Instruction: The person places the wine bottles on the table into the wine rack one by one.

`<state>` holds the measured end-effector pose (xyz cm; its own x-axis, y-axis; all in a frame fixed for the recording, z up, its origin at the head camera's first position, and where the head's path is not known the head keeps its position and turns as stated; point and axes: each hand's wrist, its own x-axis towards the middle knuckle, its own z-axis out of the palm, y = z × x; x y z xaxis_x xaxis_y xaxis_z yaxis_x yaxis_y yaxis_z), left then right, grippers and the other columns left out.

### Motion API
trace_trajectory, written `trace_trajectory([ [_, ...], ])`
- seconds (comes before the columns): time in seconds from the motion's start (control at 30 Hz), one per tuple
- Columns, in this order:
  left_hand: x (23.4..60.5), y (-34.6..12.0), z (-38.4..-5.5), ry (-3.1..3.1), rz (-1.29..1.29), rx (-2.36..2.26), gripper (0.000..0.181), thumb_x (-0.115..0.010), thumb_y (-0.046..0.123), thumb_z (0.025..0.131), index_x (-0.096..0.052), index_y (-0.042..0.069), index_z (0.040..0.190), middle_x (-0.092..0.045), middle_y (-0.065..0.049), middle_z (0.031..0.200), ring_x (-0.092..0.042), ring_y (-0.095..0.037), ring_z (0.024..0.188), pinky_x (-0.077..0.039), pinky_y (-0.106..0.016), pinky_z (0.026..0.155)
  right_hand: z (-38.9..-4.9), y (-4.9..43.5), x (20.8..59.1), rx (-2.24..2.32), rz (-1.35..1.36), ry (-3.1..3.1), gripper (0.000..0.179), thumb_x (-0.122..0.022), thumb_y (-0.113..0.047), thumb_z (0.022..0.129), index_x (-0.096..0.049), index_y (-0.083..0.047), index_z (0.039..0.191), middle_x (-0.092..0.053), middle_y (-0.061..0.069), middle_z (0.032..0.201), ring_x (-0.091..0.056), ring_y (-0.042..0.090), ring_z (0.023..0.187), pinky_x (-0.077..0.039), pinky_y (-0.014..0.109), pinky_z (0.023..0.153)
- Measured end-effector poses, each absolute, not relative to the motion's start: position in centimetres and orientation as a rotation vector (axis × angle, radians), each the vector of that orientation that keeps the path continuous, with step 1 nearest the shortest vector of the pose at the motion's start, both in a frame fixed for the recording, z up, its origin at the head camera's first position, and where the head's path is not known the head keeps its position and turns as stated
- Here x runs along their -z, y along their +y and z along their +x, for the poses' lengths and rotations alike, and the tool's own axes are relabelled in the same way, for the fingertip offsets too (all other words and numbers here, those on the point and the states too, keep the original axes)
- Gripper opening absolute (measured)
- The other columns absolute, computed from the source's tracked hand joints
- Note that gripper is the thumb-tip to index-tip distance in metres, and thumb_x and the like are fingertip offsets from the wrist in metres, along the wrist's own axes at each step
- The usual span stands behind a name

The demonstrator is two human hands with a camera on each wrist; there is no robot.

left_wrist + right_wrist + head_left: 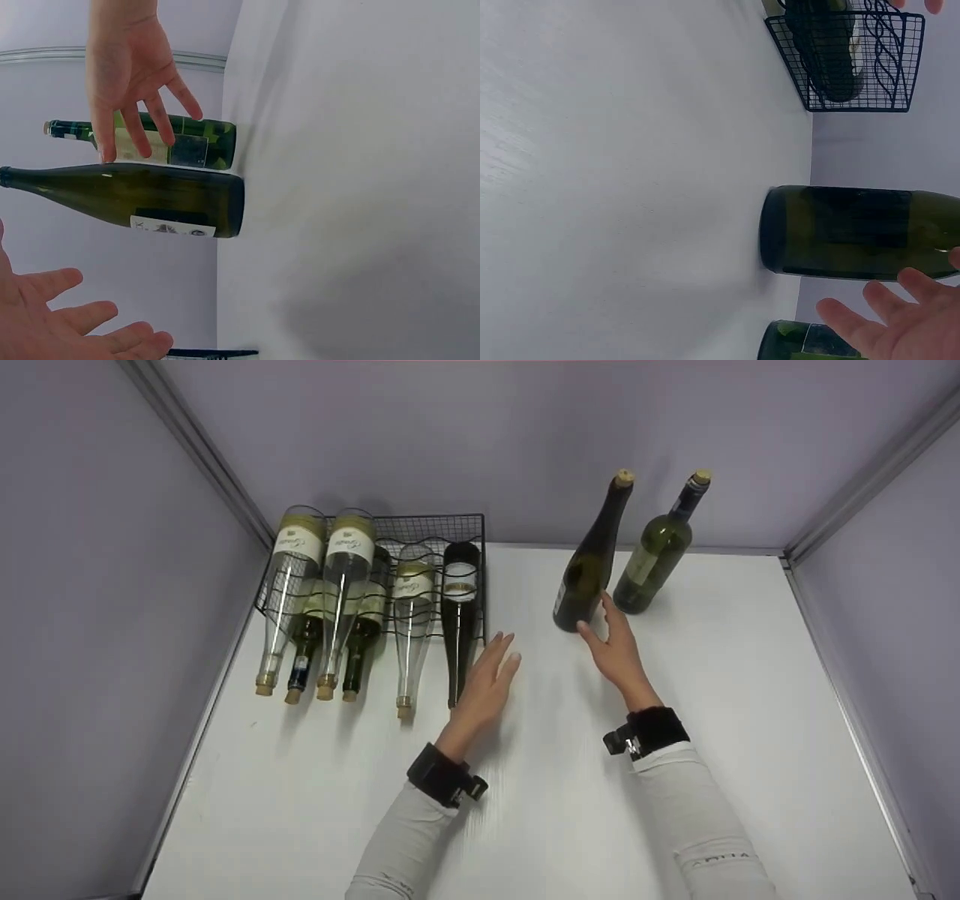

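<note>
A dark wine bottle point(589, 574) stands corked and upright on the white table. My right hand point(619, 654) is beside its lower part, fingers extended and spread; whether they touch the glass I cannot tell. To its right stands a green corked wine bottle point(654, 555) with a pale label. My left hand point(484, 690) hovers with straight fingers by the right end of the wire rack point(429, 526), near the neck of a dark bottle point(459, 615) lying there. The left wrist view shows the right hand's spread fingers point(159, 118) in front of the green bottle.
Several corked bottles lie in the black rack, necks toward me, including a clear bottle point(414, 611) and, on an upper layer, two more clear ones. Grey panels point(525, 435) wall the white table point(555, 810) at the back and sides.
</note>
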<state>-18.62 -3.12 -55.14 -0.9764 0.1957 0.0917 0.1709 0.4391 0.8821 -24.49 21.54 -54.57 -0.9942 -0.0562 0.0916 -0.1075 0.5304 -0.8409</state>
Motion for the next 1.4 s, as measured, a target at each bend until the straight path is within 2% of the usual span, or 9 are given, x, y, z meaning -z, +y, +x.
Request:
trace_trajectory([
  [0.27,54.8,-2.0,-19.0,2.639,0.337,-1.571,0.060,-0.034,0.049,0.105,-0.038,0.013,0.152,-0.028,-0.010,0.159,-0.024,-0.026,0.145,-0.020,-0.044,0.116,-25.6,21.3,53.6,-1.483,0.041,-2.648,0.082,-0.060,-0.038,0.098,-0.011,-0.009,0.158,-0.016,0.018,0.160,-0.027,0.038,0.141,-0.026,0.049,0.113],
  [0.57,54.9,-1.5,-19.0,2.632,0.341,-1.550,0.059,-0.033,0.050,0.105,-0.038,0.014,0.152,-0.027,-0.009,0.159,-0.023,-0.025,0.145,-0.019,-0.043,0.116,-27.8,21.9,53.0,-1.534,-0.040,-2.626,0.085,-0.059,-0.041,0.098,-0.005,-0.016,0.159,-0.006,0.008,0.164,-0.015,0.026,0.147,-0.018,0.039,0.117],
  [0.87,54.9,-1.6,-19.1,2.622,0.346,-1.545,0.059,-0.032,0.049,0.105,-0.037,0.013,0.153,-0.027,-0.011,0.159,-0.023,-0.027,0.145,-0.020,-0.043,0.116,-29.1,22.3,52.4,-1.592,-0.063,-2.682,0.086,-0.057,-0.045,0.098,-0.001,-0.021,0.159,-0.003,0.006,0.164,-0.012,0.026,0.148,-0.016,0.038,0.117],
  [1.0,54.9,-1.4,-19.1,2.621,0.367,-1.546,0.062,-0.030,0.050,0.105,-0.035,0.011,0.153,-0.027,-0.012,0.159,-0.024,-0.027,0.145,-0.021,-0.043,0.116,-29.2,22.2,51.9,-1.606,-0.019,-2.681,0.087,-0.058,-0.044,0.097,-0.003,-0.020,0.159,-0.008,0.006,0.164,-0.011,0.024,0.148,-0.015,0.040,0.117],
  [1.23,55.0,-1.3,-19.2,2.625,0.384,-1.530,0.062,-0.030,0.050,0.105,-0.035,0.011,0.153,-0.026,-0.013,0.159,-0.023,-0.028,0.145,-0.020,-0.043,0.116,-29.1,21.7,51.7,-1.614,0.034,-2.593,0.082,-0.065,-0.032,0.096,-0.015,-0.010,0.158,-0.022,0.016,0.158,-0.024,0.030,0.143,-0.022,0.038,0.116],
  [1.4,55.0,-1.2,-19.2,2.622,0.392,-1.528,0.060,-0.031,0.047,0.106,-0.036,0.010,0.152,-0.027,-0.013,0.158,-0.024,-0.028,0.145,-0.020,-0.043,0.116,-29.4,21.5,51.1,-1.570,0.012,-2.592,0.084,-0.069,-0.032,0.094,-0.019,-0.008,0.156,-0.029,0.017,0.152,-0.030,0.031,0.139,-0.024,0.039,0.115],
])
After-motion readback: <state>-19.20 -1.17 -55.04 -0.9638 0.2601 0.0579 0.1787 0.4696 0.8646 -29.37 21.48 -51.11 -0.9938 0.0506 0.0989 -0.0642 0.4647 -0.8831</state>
